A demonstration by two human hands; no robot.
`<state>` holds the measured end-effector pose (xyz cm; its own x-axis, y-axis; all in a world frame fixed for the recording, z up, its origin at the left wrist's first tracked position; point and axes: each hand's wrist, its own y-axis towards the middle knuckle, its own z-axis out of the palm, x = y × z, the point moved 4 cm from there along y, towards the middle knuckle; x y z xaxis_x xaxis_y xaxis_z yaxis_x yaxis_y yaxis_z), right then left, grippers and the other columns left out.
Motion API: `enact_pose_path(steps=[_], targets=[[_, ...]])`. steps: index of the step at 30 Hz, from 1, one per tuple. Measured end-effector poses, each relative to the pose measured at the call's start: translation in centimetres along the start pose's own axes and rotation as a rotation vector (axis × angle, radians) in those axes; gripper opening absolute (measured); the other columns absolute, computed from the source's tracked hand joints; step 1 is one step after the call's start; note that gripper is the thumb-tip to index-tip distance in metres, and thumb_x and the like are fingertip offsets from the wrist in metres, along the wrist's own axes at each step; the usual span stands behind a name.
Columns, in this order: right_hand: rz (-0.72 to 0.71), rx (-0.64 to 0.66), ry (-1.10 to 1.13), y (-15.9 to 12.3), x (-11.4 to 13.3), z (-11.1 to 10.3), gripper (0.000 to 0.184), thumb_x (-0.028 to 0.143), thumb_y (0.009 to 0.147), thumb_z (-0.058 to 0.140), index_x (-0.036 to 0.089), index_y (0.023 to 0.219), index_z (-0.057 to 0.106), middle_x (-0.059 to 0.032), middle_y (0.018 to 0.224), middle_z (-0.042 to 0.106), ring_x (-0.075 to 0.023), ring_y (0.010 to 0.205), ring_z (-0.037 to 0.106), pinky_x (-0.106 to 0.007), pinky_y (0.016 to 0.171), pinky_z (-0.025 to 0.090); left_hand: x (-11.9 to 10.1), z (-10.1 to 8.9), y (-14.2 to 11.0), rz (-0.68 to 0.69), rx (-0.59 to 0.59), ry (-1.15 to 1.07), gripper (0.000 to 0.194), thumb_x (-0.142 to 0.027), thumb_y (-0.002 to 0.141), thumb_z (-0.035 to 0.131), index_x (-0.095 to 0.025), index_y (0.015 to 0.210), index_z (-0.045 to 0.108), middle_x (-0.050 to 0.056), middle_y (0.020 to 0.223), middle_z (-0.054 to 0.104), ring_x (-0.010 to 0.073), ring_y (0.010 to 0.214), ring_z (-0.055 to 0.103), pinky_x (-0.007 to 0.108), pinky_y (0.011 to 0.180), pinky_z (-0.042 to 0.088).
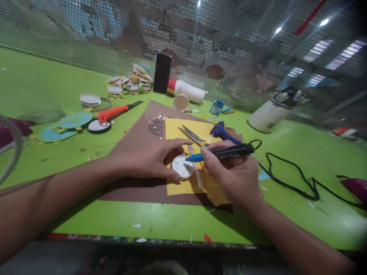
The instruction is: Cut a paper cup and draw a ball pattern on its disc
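Note:
My left hand (151, 158) curves around a small white disc (179, 168), pinching its rim between thumb and fingers. The disc looks like a cut paper-cup bottom, with dark lines and small blue dots on its face. My right hand (236, 173) grips a black pen with a blue tip (229, 151), the tip at the disc's upper right. Beneath the disc is a yellow paper sheet (174, 189) on a brown sheet (129, 193). Metal scissor blades (192, 134) lie just beyond the pen; their handles are hidden. A clear stick (197, 173) lies between my hands.
Orange-handled scissors (114, 111) and blue discs (74, 120) lie left. Behind stand several decorated cup rings (133, 81), a phone (162, 72), stacked paper cups (187, 91) and a blue jar (216, 107). A white bottle (269, 112) and black cord (298, 193) are right; a blue tool (222, 131) lies nearer.

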<state>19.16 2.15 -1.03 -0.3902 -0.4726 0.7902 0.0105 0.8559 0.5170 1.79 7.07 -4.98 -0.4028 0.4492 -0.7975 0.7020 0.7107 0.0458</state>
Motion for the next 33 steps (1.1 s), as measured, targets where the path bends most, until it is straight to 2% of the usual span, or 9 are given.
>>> enact_pose_path(steps=[6,12,20,23,29,33], targets=[[0.037,0.086,0.099,-0.3,-0.7,0.6,0.008,0.021,0.08,0.071,0.015,0.083,0.067,-0.0016,0.075,0.069,-0.012,0.066,0.066,-0.019,0.059,0.055,0.0,0.1,0.0,-0.008,0.016,-0.009,0.086,-0.039,0.074,0.077,-0.021,0.148,0.037,0.006,0.114,0.066,0.0222,0.093,0.063,0.032,0.079,0.05],[0.083,0.152,0.137,-0.6,-1.1,1.0,0.009,0.02,0.081,0.071,0.014,0.085,0.069,-0.0035,0.079,0.069,-0.0122,0.071,0.065,-0.02,0.064,0.054,-0.2,0.0,0.1,0.004,0.01,-0.004,0.083,-0.034,0.073,0.077,-0.02,0.146,0.039,0.006,0.115,0.065,0.0213,0.092,0.062,0.031,0.077,0.049],[0.087,0.226,0.078,-0.5,-0.9,1.1,0.009,0.023,0.086,0.064,0.014,0.085,0.067,-0.0031,0.076,0.068,-0.0115,0.062,0.06,-0.026,0.061,0.053,-0.5,-0.2,0.0,-0.002,0.01,0.027,0.082,-0.034,0.073,0.076,-0.02,0.145,0.041,0.006,0.115,0.064,0.0213,0.091,0.062,0.031,0.077,0.049],[0.079,0.21,0.076,-0.5,-0.9,0.9,0.008,0.023,0.086,0.064,0.015,0.084,0.066,-0.002,0.072,0.066,-0.012,0.061,0.06,-0.026,0.06,0.053,-0.5,-0.1,0.0,-0.005,0.019,0.009,0.082,-0.036,0.074,0.076,-0.02,0.146,0.04,0.006,0.114,0.064,0.0215,0.092,0.062,0.031,0.077,0.049],[0.077,0.108,0.013,-0.1,-0.6,0.1,0.012,0.027,0.086,0.065,0.016,0.088,0.068,-0.0004,0.066,0.064,-0.0118,0.055,0.059,-0.023,0.048,0.048,-0.5,0.0,0.1,0.053,-0.005,-0.003,0.079,-0.036,0.074,0.078,-0.022,0.143,0.043,0.005,0.112,0.067,0.022,0.095,0.062,0.032,0.081,0.048],[0.091,0.149,0.063,-0.1,-0.7,0.4,0.01,0.026,0.085,0.066,0.016,0.084,0.068,0.0024,0.059,0.06,-0.0101,0.05,0.055,-0.022,0.048,0.048,-0.5,0.0,0.1,0.043,0.003,0.001,0.08,-0.035,0.074,0.077,-0.02,0.144,0.042,0.006,0.117,0.066,0.0232,0.102,0.062,0.033,0.087,0.048]])
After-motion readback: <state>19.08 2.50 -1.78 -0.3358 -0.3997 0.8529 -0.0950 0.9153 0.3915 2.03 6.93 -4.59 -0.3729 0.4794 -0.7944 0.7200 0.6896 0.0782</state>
